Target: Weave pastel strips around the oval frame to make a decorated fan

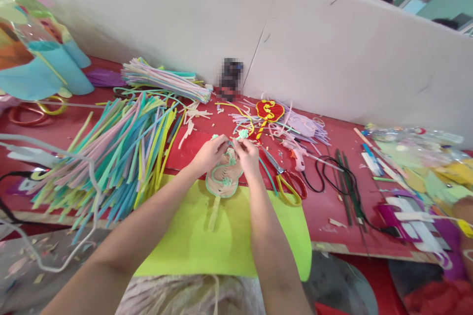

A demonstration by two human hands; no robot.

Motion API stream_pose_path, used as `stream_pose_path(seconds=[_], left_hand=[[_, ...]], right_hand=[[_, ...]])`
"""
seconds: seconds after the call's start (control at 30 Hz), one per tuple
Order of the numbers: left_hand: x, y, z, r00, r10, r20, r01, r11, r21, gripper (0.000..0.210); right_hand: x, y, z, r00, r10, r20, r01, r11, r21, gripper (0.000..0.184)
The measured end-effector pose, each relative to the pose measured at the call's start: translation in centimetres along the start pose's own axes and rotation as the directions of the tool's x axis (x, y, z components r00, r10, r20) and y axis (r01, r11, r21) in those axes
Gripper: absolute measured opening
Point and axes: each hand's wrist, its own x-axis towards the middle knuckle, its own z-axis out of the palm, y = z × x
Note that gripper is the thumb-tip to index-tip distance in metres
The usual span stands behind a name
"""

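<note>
My left hand and my right hand are close together, fingertips pinched, above the far end of a small fan-shaped craft. Past my right fingertips sticks a curled mint-green pipe-cleaner piece; what my left fingers pinch is too small to make out. Beneath the hands lies the beige pipe-cleaner fan, edged in mint green with green curls on its face. Its pale handle points toward me over a lime-green sheet. My hands partly cover the fan's upper end.
Loose pipe cleaners spread at left, with a bundle behind. Scissors and a pink glue gun with a black cord lie at right. A red and yellow fan rests near the white partition. A purple power strip sits far right.
</note>
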Motion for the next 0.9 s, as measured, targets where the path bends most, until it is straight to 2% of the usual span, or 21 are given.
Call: stream_pose_path(seconds=[0.37, 0.47, 0.63, 0.73, 0.9], left_hand=[[0.36, -0.58, 0.43, 0.997, -0.056, -0.05, 0.045, 0.979, -0.199, 0.023], [0.41, -0.83, 0.45, 0.997, -0.061, -0.036, 0.051, 0.968, -0.247, 0.024], [0.35, -0.44, -0.12, 0.999, -0.028, 0.032, 0.032, 0.988, -0.15, 0.023], [0.31, -0.16, -0.31, 0.999, -0.022, 0.045, 0.028, 0.989, -0.146, 0.024], [0.3, -0.18, -0.06, 0.999, -0.047, -0.023, 0.043, 0.987, -0.158, 0.025]], right_hand=[[0.06, -0.06, -0.04, 1.0, -0.021, 0.014, 0.021, 1.0, -0.017, 0.032], [0.06, -0.08, -0.09, 0.999, -0.047, 0.006, 0.047, 0.998, -0.032, 0.03], [0.07, 0.04, -0.37, 0.996, -0.087, -0.002, 0.086, 0.992, -0.091, 0.029], [0.08, 0.0, -0.44, 0.995, -0.098, 0.002, 0.097, 0.991, -0.094, 0.028], [0.03, -0.13, -0.1, 1.0, 0.014, 0.006, -0.014, 1.0, 0.017, 0.031]])
